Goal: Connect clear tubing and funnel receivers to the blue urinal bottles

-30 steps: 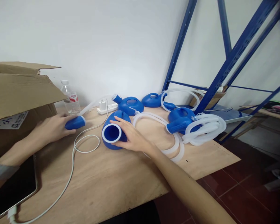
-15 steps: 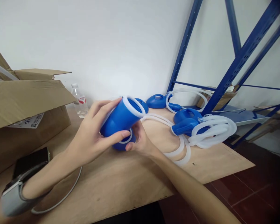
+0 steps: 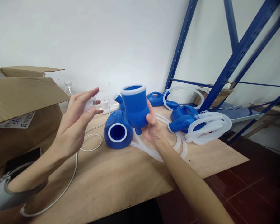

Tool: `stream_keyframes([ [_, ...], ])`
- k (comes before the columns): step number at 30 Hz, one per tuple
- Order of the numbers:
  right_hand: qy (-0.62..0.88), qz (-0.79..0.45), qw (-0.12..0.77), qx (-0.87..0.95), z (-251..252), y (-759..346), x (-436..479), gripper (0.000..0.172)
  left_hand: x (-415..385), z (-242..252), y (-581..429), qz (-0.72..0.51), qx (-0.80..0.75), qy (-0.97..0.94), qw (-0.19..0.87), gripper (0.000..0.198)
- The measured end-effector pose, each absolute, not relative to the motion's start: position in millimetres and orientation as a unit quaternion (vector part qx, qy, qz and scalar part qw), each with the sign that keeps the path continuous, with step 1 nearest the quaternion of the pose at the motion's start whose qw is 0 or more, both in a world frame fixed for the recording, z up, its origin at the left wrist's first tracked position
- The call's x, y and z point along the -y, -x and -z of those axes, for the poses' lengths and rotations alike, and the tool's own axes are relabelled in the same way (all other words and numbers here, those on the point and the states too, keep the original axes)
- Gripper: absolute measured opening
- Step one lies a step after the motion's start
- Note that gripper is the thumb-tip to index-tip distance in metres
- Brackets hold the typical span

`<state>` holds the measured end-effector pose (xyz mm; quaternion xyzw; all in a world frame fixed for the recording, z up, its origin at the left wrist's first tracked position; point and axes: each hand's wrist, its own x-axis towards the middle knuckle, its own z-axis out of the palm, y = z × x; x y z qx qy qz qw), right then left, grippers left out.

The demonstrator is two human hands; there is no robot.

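My right hand point(image 3: 152, 126) is closed around a blue plastic cup-shaped funnel piece point(image 3: 135, 107). Its wide mouth has a white rim and faces up; a short spout points down. To the left, my left hand point(image 3: 78, 118) is raised, pinching a small translucent whitish piece point(image 3: 90, 104) between thumb and fingers; what exactly it is I cannot tell. Between the hands, a blue plastic jug point(image 3: 107, 132) lies on the table, its white-rimmed round opening turned towards me. More jugs, one a handled blue jug point(image 3: 184, 116) with coiled translucent hose point(image 3: 210, 127), lie to the right.
An open cardboard box point(image 3: 25, 102) stands at the left, a clear bottle point(image 3: 68, 88) behind my left hand. A white cable point(image 3: 74, 174) runs across the wooden table point(image 3: 121, 177) from a power strip point(image 3: 110, 109). Blue metal shelving point(image 3: 224, 74) rises at the right.
My left hand has come off the blue funnel piece and moved left with the translucent piece. My right hand now holds the funnel alone, turned more upright, and the jug behind is uncovered.
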<state>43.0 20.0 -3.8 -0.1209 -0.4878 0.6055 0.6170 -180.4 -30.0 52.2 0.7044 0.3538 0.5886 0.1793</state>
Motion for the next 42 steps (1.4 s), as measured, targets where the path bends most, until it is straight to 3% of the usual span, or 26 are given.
stream_keyframes([
  [3,0.143,-0.578,0.573,0.562,3,-54,-27,0.109,25,-40,185,-0.626,-0.339,-0.648,0.27,0.034],
  [7,0.192,-0.571,0.533,0.594,9,-54,-27,0.114,26,-18,192,-0.628,-0.371,-0.616,0.296,0.028],
  [15,0.269,-0.535,0.536,0.595,23,-33,-26,0.105,28,-10,195,-0.634,-0.364,-0.656,0.185,0.031],
  [21,0.275,-0.452,0.546,0.65,26,-29,-17,0.076,31,-13,193,-0.639,-0.376,-0.626,0.242,0.034],
  [27,0.259,-0.465,0.545,0.648,25,-16,-20,0.068,21,-18,191,-0.615,-0.38,-0.643,0.254,0.035],
  [30,0.243,-0.447,0.557,0.657,19,-13,-39,0.065,9,-24,192,-0.596,-0.383,-0.66,0.251,0.04],
  [34,0.224,-0.475,0.561,0.639,6,-5,-63,0.078,-2,-24,200,-0.532,-0.418,-0.698,0.234,0.046],
  [39,0.244,-0.467,0.556,0.643,3,7,-58,0.087,-8,-13,211,-0.507,-0.413,-0.719,0.235,0.084],
  [42,0.275,-0.438,0.576,0.633,3,10,-48,0.084,-13,-20,214,-0.486,-0.388,-0.743,0.249,0.083],
])
